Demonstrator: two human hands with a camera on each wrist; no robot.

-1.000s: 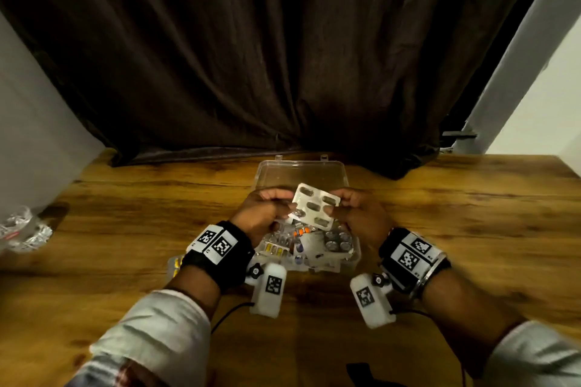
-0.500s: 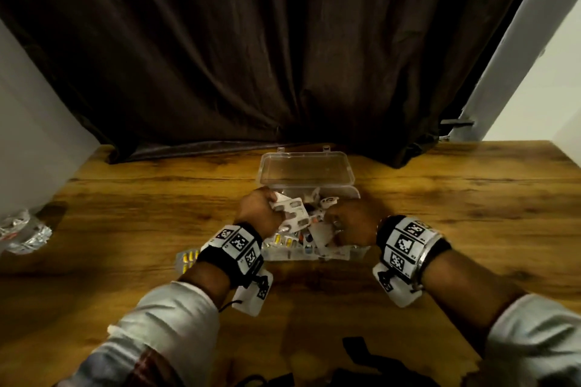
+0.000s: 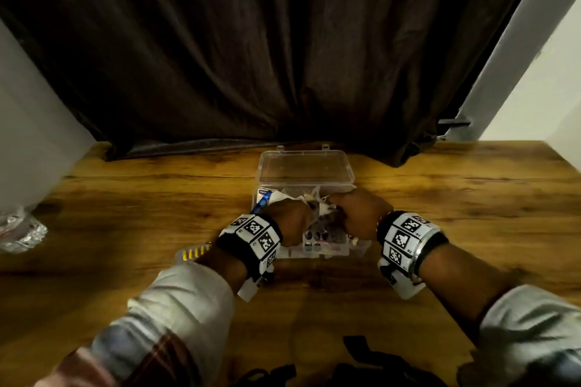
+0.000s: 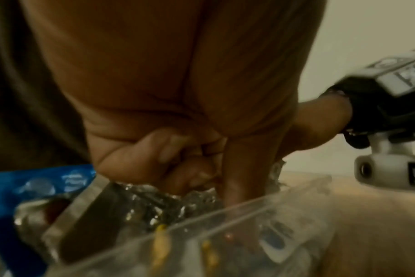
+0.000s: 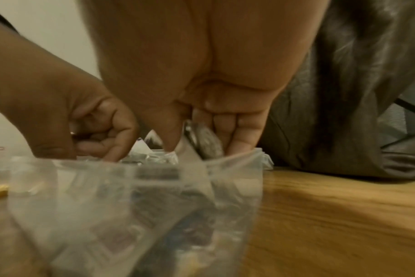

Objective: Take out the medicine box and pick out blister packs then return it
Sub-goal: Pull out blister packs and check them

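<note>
Although the medicine box stands on the counter with its clear lid laid back, the picking step appears unfinished. All places below are given relative to the box.

Just beside its near-left corner, one strip of yellow capsules lies on the counter; this is judged to be a blister pack already taken out.

Inside the left half, the left hand reaches down with fingers curled among crumpled foil blister packs; whether it has hold of one cannot be told. A blue pack stands at the left wall.

Inside the right half, the right hand dips in with thumb and fingers drawn toward a silver strip. The strip seems pinched, though blur prevents certainty.

Remaining, as judged: lift out the wanted packs, close the lid, and return the box to storage. The storage place is not in view.
</note>
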